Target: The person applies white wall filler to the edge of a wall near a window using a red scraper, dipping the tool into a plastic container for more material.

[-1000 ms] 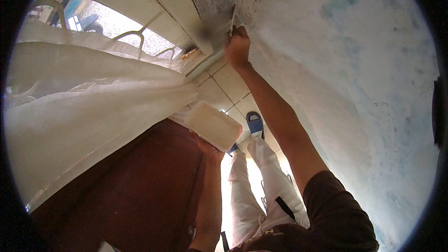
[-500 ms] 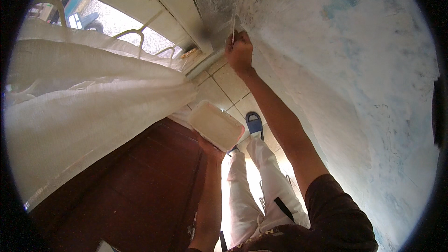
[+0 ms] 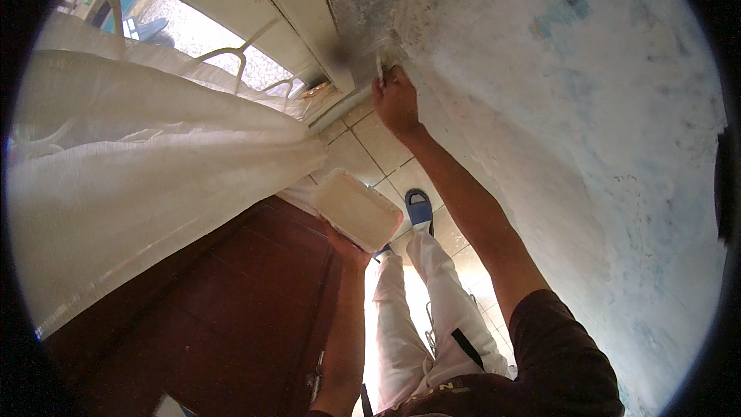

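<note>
Rectangular tray [image 3: 357, 211]: judged light, stiff; best supported beneath. Left grip [image 3: 346, 245] grasps it; right grip [image 3: 397, 102] clenches slim tool [image 3: 379, 69].

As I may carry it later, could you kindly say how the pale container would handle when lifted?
The container is probably stiff, as it looks straight-sided and unbuckled. It seems manageable in weight, since the left hand alone supports it. It might tip, being held near one edge.

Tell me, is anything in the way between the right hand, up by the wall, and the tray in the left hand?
Nothing visible stands between the right hand and the tray in the left hand. Floor tiles show through the gap, and the white curtain hangs off to its left.
</note>
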Demonstrator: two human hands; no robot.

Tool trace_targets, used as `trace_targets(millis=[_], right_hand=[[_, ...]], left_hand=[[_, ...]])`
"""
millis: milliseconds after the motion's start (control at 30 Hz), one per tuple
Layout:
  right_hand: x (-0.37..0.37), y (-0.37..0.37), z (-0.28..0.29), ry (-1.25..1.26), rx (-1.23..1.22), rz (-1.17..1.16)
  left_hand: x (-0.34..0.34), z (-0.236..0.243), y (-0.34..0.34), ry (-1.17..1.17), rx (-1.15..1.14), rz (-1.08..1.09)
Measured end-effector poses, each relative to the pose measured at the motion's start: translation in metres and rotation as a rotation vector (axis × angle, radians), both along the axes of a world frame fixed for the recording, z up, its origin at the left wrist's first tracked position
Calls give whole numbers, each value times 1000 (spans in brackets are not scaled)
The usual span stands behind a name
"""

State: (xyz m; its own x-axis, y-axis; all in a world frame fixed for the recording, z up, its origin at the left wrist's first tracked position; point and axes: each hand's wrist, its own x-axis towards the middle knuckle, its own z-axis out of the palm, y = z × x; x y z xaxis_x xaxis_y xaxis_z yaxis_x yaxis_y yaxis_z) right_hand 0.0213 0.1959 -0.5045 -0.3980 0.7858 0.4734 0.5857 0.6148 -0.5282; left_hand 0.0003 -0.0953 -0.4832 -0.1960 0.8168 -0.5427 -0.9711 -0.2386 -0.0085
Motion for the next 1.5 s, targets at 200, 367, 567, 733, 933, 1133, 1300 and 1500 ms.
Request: trace_targets(millis=[200,367,567,733,933,1133,1300,1500], right_hand=[[-30,38,16,16,21,-180],[-49,-6,23,88,72,-70],[-10,-14,10,64,-65,-62],[-10,28,-21,39,-77,-257],[-44,32,-37,35,-20,-168],[-6,-6,-46,29,2,-29],[-11,32,-37,-45,-147,-160],[-50,-8,-19,-148,-184,8]], left_hand=[[4,-9,-5,36,-152,-25],[6,-20,-11,63,-173,-12],[2,-24,-15,75,-172,7],[-1,-26,-18,77,-168,-7],[0,-41,-23,79,-187,-8],[1,-48,-31,38,-179,33],[8,-35,-20,96,-188,-15],[11,-37,-21,151,-192,-36]])
